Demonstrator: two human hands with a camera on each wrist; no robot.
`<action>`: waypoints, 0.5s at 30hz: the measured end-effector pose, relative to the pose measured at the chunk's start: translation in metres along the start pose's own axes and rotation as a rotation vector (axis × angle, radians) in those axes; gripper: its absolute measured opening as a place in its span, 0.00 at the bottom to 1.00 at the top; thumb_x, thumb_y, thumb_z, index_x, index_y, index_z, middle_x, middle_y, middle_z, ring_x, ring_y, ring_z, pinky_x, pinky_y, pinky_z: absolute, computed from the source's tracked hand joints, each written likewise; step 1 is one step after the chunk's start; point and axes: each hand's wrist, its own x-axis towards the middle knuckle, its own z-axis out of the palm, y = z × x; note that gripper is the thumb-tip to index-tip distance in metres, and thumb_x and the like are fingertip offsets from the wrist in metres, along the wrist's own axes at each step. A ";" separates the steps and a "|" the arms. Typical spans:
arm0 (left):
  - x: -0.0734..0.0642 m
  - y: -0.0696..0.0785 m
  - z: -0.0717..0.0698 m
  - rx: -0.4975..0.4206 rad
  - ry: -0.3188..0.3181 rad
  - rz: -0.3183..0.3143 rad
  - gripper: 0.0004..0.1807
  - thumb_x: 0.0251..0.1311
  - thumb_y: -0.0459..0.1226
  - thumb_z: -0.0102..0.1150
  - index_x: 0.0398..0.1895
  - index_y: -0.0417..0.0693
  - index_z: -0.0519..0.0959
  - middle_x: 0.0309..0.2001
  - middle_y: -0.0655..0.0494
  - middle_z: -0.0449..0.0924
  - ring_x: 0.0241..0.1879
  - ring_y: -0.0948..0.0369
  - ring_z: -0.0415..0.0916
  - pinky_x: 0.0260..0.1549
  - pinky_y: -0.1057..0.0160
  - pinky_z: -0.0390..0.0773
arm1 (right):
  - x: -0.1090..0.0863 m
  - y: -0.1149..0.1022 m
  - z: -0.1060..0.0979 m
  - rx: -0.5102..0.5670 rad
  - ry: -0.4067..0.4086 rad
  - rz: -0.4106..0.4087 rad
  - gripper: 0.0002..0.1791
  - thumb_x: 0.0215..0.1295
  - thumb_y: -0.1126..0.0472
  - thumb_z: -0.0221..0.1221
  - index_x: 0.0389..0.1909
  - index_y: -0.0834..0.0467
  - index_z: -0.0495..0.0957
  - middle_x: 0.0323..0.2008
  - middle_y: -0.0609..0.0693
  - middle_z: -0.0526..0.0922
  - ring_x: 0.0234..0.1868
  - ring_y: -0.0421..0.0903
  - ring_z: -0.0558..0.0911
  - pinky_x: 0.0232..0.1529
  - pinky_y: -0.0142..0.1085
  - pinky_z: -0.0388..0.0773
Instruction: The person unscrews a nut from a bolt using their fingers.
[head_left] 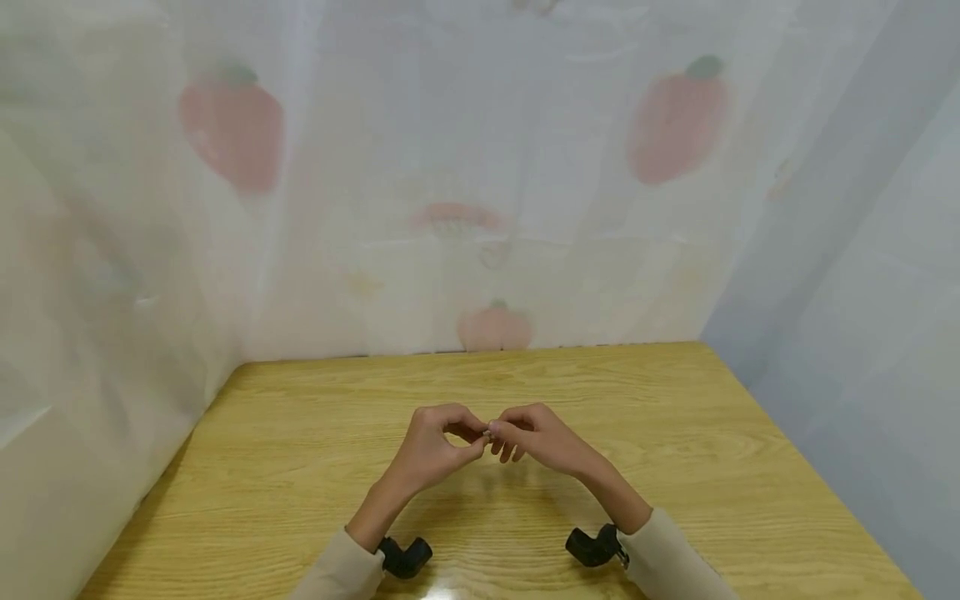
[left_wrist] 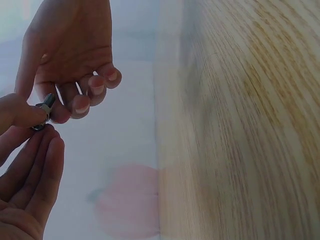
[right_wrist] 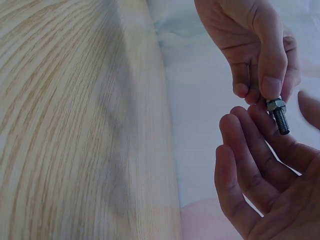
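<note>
A small metal bolt with a hex nut on its thread is held up in front of the body, between both hands. My left hand pinches it at the head end between thumb and fingers. The threaded end sticks out toward my right hand. In the right wrist view the right fingers are loosely bent just under the bolt, and the right thumb stands apart from it. The left wrist view shows the bolt's thread overlapping the right index finger. The bolt's head is mostly hidden by the left fingers.
Below both hands spreads a wood-grain table. Pale sheeting with strawberry prints hangs behind it and along both sides. A black wrist mount sits at the left cuff, and another black mount at the right.
</note>
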 end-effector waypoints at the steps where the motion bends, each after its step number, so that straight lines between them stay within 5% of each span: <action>1: 0.000 -0.001 0.000 0.000 0.000 0.001 0.07 0.52 0.25 0.66 0.32 0.45 0.85 0.30 0.52 0.85 0.28 0.64 0.83 0.31 0.58 0.85 | 0.000 0.000 0.000 0.005 -0.005 -0.008 0.17 0.75 0.52 0.48 0.41 0.58 0.82 0.36 0.61 0.84 0.35 0.62 0.83 0.37 0.53 0.82; 15: 0.003 0.005 0.002 -0.016 0.006 0.044 0.06 0.52 0.24 0.66 0.31 0.42 0.85 0.30 0.49 0.85 0.27 0.61 0.83 0.29 0.60 0.85 | -0.002 0.005 -0.002 0.026 0.022 -0.059 0.10 0.71 0.55 0.54 0.44 0.54 0.80 0.36 0.60 0.84 0.31 0.48 0.84 0.36 0.51 0.83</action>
